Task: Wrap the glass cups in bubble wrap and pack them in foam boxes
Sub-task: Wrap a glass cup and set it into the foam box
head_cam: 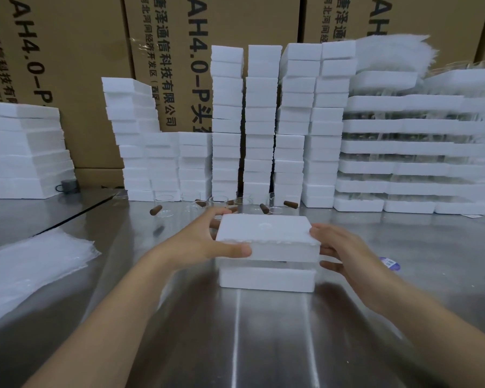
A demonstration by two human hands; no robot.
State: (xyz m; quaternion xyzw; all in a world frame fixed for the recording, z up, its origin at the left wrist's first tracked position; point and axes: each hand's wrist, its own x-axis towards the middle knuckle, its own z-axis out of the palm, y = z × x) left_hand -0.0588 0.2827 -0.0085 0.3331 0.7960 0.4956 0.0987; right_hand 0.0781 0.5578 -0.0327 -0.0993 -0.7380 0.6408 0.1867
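White foam lid [265, 229]: held level just above the foam box base [266, 278], a narrow gap between the two; contents cannot be seen. Base is set on the steel counter [263, 345], at its middle.

Left hand [205, 242]: the lid's left end is gripped, thumb on the near face, fingers curled over the far edge.

Right hand [339, 247]: fingers are spread and laid against the lid's right end; thumb hidden.

Glass cups [164, 205]: several are stood unwrapped in a row behind the box, at the foot of the foam box stacks [227, 121].

Bubble wrap sheets [25, 273]: piled at the counter's left edge.

Foam trays [403, 147]: stacked at right.

Cardboard cartons [67, 51]: ranged behind everything.
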